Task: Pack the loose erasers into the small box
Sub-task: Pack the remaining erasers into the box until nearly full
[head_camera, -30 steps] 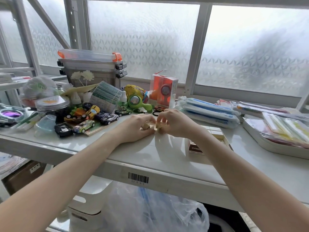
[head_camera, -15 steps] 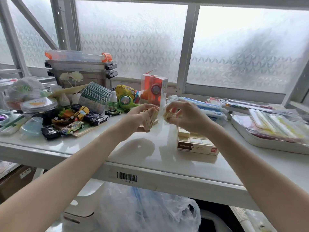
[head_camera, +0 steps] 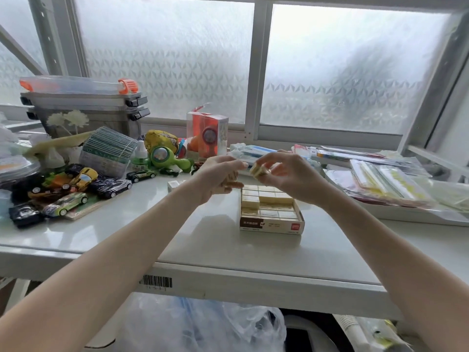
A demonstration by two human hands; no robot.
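The small open box [head_camera: 271, 224] sits on the white shelf, brown and white on its front, with several cream erasers [head_camera: 250, 201] packed in rows inside. My right hand [head_camera: 289, 174] is raised above the box's far end and pinches one cream eraser [head_camera: 256, 170] in its fingertips. My left hand [head_camera: 218, 174] hovers just left of it, fingers curled round more erasers [head_camera: 232, 179] that are mostly hidden in the palm. One loose white eraser [head_camera: 173, 184] lies on the shelf left of the box.
Toy cars [head_camera: 68, 189], a card stack [head_camera: 109, 153] and stacked lidded containers [head_camera: 83, 107] crowd the left. An orange toy box [head_camera: 206, 134] stands behind the hands. Plastic-wrapped stationery packs [head_camera: 385, 181] fill a tray on the right. A plastic bag [head_camera: 203, 326] lies below the shelf edge [head_camera: 228, 275].
Both hands rose from the shelf surface with erasers and moved right over the box. The view shifted, and the box interior shows fully.
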